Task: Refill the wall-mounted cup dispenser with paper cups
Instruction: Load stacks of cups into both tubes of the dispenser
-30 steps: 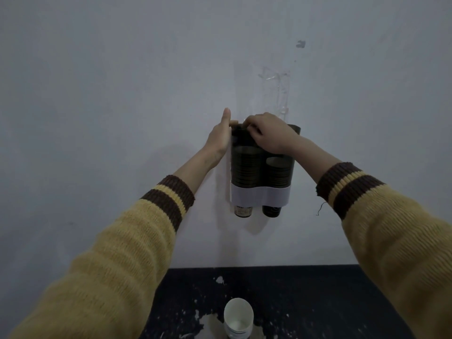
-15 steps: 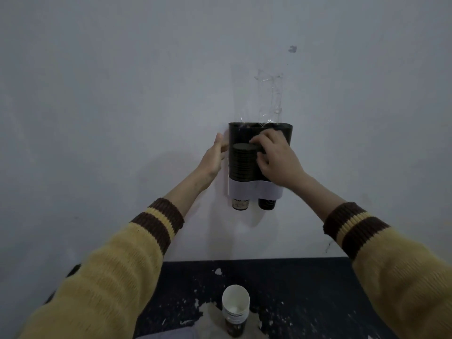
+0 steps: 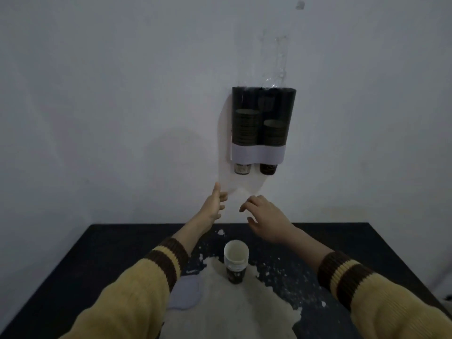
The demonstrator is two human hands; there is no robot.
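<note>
A dark two-tube cup dispenser [image 3: 263, 101] with a white lower band hangs on the wall. Each tube holds a stack of paper cups; the left stack [image 3: 245, 127] stands higher than the right stack [image 3: 275, 132], and a cup bottom pokes out under each tube. My left hand [image 3: 215, 203] and my right hand [image 3: 265, 217] hover below the dispenser, above the table, fingers loose and holding nothing. A paper cup stack [image 3: 236, 261] with a white inside stands upright on the table, below and between my hands.
The dark table [image 3: 354, 243] butts against the white wall; its top is worn to a large pale patch [image 3: 232, 309] with white flecks. A flat grey lid-like piece [image 3: 186, 293] lies left of the cup. Torn clear tape [image 3: 276, 62] clings to the wall above the dispenser.
Both hands have left the dispenser and dropped toward the table. The view has tilted down, showing more of the tabletop.
</note>
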